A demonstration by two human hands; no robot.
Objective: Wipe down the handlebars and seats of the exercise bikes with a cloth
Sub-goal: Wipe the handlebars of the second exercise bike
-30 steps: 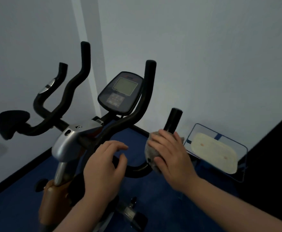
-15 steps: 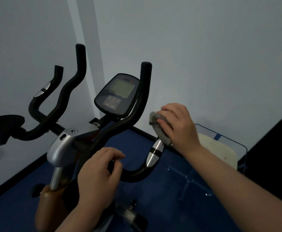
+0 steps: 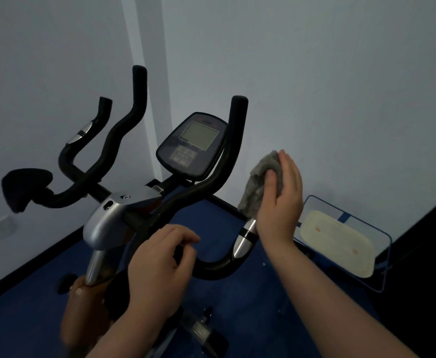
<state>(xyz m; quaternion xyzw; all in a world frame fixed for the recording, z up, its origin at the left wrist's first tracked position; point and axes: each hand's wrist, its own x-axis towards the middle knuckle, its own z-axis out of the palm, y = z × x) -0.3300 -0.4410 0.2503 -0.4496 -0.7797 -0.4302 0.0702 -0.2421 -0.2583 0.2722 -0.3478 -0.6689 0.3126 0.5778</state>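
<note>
Dim, bluish indoor light, soft and even, with no hard shadows on the pale wall. Faint glints on the silver bike housing and chrome grip band. Deep black at the right edge. Wide-angle bending of lines toward the borders. Slight softness at the lower-left corner.

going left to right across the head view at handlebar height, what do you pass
Black padded elbow rest → short black side grip with a silver band → tall black foam grip → dark oval console with grey screen → grey fluffy cloth → right hand → clear blue-edged tray.
</note>
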